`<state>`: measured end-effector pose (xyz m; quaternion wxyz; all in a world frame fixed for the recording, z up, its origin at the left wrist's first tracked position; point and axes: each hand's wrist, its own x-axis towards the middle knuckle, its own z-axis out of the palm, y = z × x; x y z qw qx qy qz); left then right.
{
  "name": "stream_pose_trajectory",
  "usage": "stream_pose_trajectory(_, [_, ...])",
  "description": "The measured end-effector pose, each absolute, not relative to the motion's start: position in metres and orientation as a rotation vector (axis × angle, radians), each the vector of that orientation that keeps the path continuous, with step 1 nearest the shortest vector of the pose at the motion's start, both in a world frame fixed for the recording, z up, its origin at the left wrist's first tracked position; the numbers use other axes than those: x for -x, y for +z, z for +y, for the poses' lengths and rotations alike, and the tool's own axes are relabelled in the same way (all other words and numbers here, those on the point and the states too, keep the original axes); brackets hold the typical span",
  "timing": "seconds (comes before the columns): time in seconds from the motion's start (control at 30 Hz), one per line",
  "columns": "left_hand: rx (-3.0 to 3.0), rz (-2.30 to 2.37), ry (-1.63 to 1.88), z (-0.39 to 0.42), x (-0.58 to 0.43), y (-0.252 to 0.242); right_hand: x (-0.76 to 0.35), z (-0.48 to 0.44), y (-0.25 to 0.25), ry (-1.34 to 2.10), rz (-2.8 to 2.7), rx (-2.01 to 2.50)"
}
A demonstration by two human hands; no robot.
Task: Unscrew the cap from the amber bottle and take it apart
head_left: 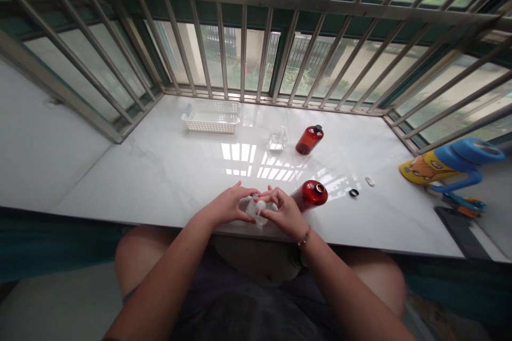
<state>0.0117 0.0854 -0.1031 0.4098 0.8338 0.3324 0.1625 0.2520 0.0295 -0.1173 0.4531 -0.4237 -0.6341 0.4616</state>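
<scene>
Close to the table's front edge, a small clear bottle (262, 219) is between my two hands. My left hand (232, 205) curves round its left side and grips it. The fingers of my right hand (285, 210) are closed on a small white cap or nozzle (261, 205) at the bottle's top. Fingers hide part of both. Just right of my right hand stands an uncapped red-brown bottle (314, 194). A black ring-shaped cap (353, 193) and a small white piece (369, 181) lie further right.
A white perforated basket (211, 120) sits at the back left. Behind my hands are a clear container (277, 140) and a second red-brown bottle (309, 139) with a black cap. A blue-and-yellow flask (444, 162) stands right, near a dark flat object (460, 232). Metal bars (244, 53) line the windows.
</scene>
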Motion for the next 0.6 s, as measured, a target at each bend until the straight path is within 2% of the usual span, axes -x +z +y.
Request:
stream_pose_trajectory(0.13, [-2.074, 0.856, 0.439, 0.080, -0.012, -0.104, -0.259, 0.026, -0.111, 1.154, -1.714, 1.054])
stream_pose_trajectory(0.37, [-2.037, 1.046, 0.575, 0.058, -0.022, -0.112, -0.251, 0.015, -0.126, 0.861, -1.561, 1.249])
stream_pose_trajectory(0.6, [-2.086, 1.161, 0.644, 0.049, -0.028, -0.120, -0.248, 0.008, -0.122, 0.827, -1.559, 1.299])
